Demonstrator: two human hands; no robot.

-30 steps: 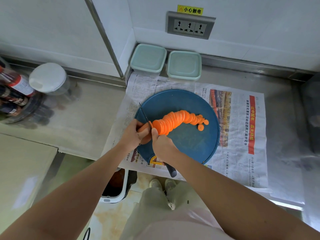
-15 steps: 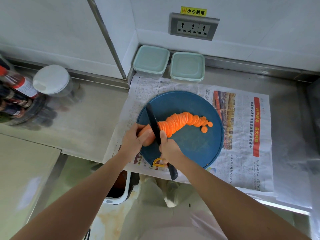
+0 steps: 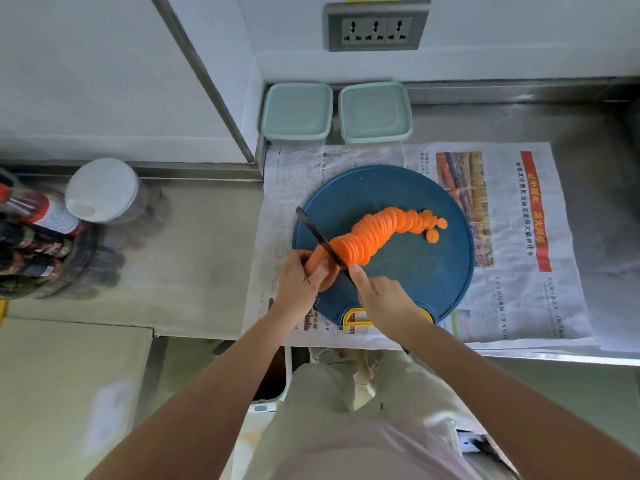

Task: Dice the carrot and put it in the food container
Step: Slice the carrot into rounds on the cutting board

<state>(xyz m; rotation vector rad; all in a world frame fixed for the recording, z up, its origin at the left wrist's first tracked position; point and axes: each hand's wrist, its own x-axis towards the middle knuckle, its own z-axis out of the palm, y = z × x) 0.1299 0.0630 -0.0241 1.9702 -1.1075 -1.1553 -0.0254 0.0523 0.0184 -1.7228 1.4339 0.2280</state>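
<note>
View from above onto a steel desk (image 3: 207, 258), seen past two bare forearms. A round blue cutting board (image 3: 419, 285) is laid on a sheet of newspaper (image 3: 505, 244) at the centre of the frame.

The carrot (image 3: 367, 237) is found on the board. Most of it is already cut into thin rounds, which lean on one another in a curved row. Its long axis runs from lower left, at the hands, to upper right, where a few loose rounds lie. No dice are seen yet.

The short uncut stub at the lower left end is pinched by the curled fingers of the left hand (image 3: 301, 282), the nearer hand to it. The knife (image 3: 322, 240) is gripped by the right hand (image 3: 384, 299), with the forefinger laid along the blade's back; the handle is hidden under the hand. The dark blade crosses the carrot nearly square, from upper left to lower right, between stub and slices. The next cut is judged to fall on the stub, close to the left fingertips.

Two pale green food containers (image 3: 297, 114), lids on, are set side by side at the upper centre, beyond the board and well apart from the hands.

Writing: Chinese characters are printed on the newspaper, with a red banner on its right side, too small to be read surely. A yellow label above the wall socket (image 3: 375, 29) is cut off by the top edge. Bottle labels (image 3: 52, 216) at the left edge are blurred.
</note>
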